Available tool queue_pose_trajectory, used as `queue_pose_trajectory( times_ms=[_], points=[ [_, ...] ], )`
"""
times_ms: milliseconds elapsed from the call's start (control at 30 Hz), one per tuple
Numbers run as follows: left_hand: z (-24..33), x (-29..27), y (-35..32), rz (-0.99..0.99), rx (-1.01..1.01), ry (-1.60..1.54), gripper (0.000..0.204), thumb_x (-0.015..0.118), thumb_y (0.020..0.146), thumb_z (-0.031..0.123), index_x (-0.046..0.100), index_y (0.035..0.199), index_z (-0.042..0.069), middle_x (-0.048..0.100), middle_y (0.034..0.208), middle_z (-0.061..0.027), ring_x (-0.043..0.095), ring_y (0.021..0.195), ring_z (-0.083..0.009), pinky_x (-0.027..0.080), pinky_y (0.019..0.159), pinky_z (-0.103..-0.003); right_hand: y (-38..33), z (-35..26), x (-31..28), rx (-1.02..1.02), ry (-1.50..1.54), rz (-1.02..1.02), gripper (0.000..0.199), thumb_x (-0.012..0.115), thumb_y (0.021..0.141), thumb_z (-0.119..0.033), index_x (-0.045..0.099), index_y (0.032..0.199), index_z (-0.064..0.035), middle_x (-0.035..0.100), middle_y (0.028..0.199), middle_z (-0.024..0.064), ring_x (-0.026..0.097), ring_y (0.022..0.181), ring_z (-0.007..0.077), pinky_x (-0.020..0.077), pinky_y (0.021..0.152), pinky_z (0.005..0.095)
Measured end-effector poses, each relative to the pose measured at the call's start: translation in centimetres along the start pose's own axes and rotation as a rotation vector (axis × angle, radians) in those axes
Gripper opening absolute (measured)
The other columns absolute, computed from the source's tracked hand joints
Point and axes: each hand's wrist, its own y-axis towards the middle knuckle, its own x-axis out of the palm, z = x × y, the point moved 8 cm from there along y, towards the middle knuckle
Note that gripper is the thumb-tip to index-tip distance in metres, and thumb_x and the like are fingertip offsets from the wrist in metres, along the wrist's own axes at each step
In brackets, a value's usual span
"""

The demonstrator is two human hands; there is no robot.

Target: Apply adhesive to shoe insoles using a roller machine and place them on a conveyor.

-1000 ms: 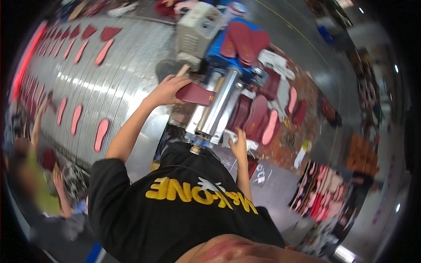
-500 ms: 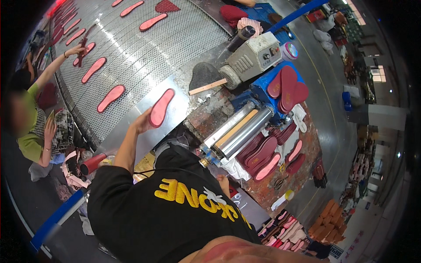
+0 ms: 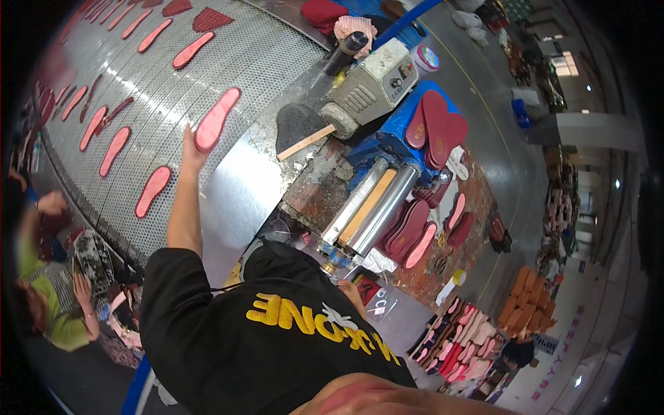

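the left hand [image 3: 191, 146] is reaching out at arm's length and laying a pink insole [image 3: 216, 119] onto the perforated metal belt [image 3: 270, 62], fingers flat along its near edge with the sole pointing away past the fingertips. the right hand [image 3: 351, 292] is hanging low by the body, just beneath the end of the twin rollers [image 3: 366, 211]; whether it is spread or closed is too hidden to tell. further pink insoles [image 3: 153, 190] are lying in slanted rows to the left of the reaching hand, well apart from each other. a grey motor unit [image 3: 370, 83] and a wooden stick [image 3: 306, 142] are sitting to the right of that hand. judging from the rows, the step is going best if the sole is being set flat, slanted like its neighbours, in an open gap and touching none of them, with the palm lifting straight off so nothing is dragging sideways.
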Motion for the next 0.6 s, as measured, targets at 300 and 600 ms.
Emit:
queue_pose_trajectory(
  times_ms=[300, 600],
  points=[
    [2.9, -7.7, 5.6, 0.245, -0.026, 0.436, 0.053, 0.051, 0.09, 0.045, 0.049, 0.118, 0.0, 0.06, 0.108, -0.0136, 0.058, 0.093, -0.0226, 0.047, 0.078, -0.033, -4.3, -2.3, 0.9, -0.121, -0.221, 0.207, 0.018, 0.055, 0.079, -0.007, 0.061, 0.095, -0.0028, 0.061, 0.073, 0.0027, 0.057, 0.064, 0.0124, 0.0449, 0.057, 0.0247],
    [-13.9, -3.8, -7.7, -0.126, -0.309, 0.846, 0.019, 0.051, 0.09, 0.022, 0.058, 0.079, 0.008, 0.055, 0.064, -0.0021, 0.051, 0.054, -0.01, 0.041, 0.047, -0.023, -7.6, -23.3, -13.2, -0.535, -0.588, 1.149, 0.033, 0.062, 0.077, -0.023, 0.059, 0.098, 0.0012, 0.063, 0.078, 0.0174, 0.062, 0.075, 0.0319, 0.0487, 0.068, 0.041]
  ],
)
